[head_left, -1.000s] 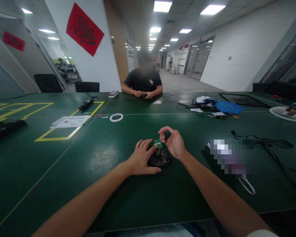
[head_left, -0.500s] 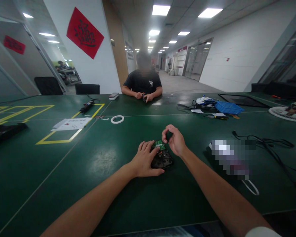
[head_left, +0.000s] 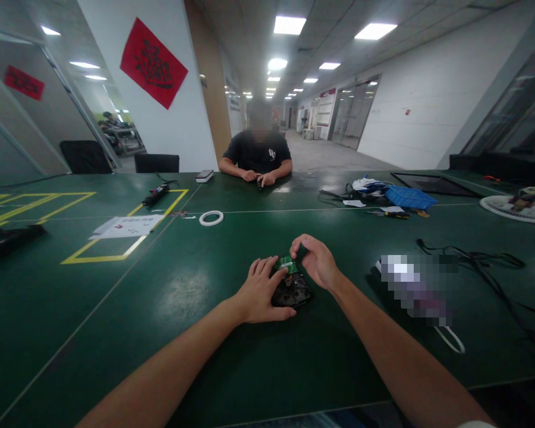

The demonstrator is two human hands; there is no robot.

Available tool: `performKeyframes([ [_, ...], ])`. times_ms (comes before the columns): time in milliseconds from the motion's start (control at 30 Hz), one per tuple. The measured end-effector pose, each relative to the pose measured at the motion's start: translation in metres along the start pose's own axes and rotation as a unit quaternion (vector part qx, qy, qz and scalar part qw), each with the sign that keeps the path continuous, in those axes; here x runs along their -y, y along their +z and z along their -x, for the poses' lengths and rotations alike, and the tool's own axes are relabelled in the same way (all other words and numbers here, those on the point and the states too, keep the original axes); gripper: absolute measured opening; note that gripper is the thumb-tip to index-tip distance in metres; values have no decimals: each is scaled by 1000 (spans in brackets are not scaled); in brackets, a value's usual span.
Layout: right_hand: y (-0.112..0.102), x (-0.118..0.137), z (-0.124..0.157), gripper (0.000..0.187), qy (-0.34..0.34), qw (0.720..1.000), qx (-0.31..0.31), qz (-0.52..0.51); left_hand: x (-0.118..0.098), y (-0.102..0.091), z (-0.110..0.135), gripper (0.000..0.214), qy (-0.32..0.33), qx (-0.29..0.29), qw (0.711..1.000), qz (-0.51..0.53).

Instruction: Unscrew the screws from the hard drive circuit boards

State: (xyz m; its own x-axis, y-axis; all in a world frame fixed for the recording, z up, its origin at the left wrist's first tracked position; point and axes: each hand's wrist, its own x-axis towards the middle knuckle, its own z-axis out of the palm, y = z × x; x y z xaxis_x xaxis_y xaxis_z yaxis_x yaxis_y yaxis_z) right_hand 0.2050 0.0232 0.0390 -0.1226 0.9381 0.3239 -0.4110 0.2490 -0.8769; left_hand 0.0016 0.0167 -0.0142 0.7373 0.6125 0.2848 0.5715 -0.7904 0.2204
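A small black device casing (head_left: 293, 292) with a green circuit board (head_left: 287, 264) at its far end lies on the green table. My left hand (head_left: 265, 291) is closed around its left side, the thumb along the near edge and the other fingers reaching over the board. At the board's far right corner is my right hand (head_left: 317, 260), its fingers curled with thumb and forefinger close together. Whatever those fingertips may hold is too small or hidden to make out.
Across the table (head_left: 182, 368) sits a person (head_left: 256, 151) with both hands around a small dark item. A blurred-out long object (head_left: 412, 288) and black cables (head_left: 477, 258) lie to the right. Farther off are a blue basket (head_left: 410, 196), a white ring (head_left: 211, 218) and papers (head_left: 129, 226).
My right hand has come slightly down and left, nearer to the circuit board's corner, with its fingers lower. My left hand and the device stay in place.
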Motion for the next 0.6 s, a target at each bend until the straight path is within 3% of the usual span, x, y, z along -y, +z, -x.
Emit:
performKeyframes([
  [167, -15, 10, 0, 28, -56, 984, 32, 165, 2, 1, 0, 108, -3, -1, 1000, 6],
  [267, -19, 12, -6, 35, -47, 971, 64, 226, 2, 0, 0, 108, -1, -1, 1000, 13],
  [467, -9, 12, -11, 31, 60, 981, 95, 156, 0, -2, 2, 105, -7, 3, 1000, 22],
  [600, -12, 15, -4, 30, 86, 990, 69, 92, -1, 0, 3, 104, -12, 2, 1000, 23],
])
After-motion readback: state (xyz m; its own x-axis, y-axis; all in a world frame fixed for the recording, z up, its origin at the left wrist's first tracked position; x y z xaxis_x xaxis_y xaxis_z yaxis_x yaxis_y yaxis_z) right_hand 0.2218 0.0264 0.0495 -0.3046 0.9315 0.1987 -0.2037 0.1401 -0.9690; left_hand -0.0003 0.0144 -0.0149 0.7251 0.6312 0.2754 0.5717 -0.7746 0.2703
